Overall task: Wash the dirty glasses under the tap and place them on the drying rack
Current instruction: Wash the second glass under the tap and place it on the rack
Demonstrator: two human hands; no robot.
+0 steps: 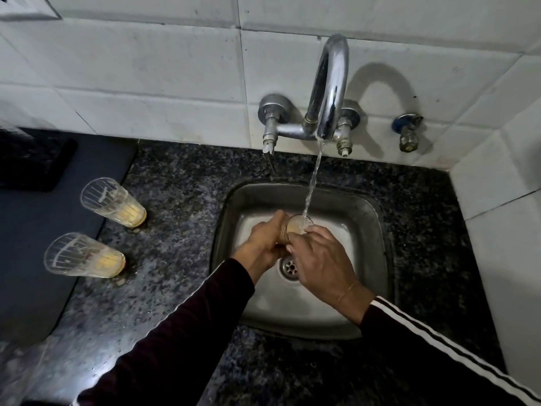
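Two hands (265,240) (319,260) in closed grip round one glass (298,225) under running tap (328,92), steel sink (366,230), speckled granite counter (175,194), white tiled wall (146,68)

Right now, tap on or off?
On. A stream of water falls from the tap spout into the glass that both hands hold over the sink.

Sink (377,230) set in the worktop (181,183), tap (328,92) on the wall behind it, two glasses (112,202) left of the sink, a third glass (297,225) over the sink.
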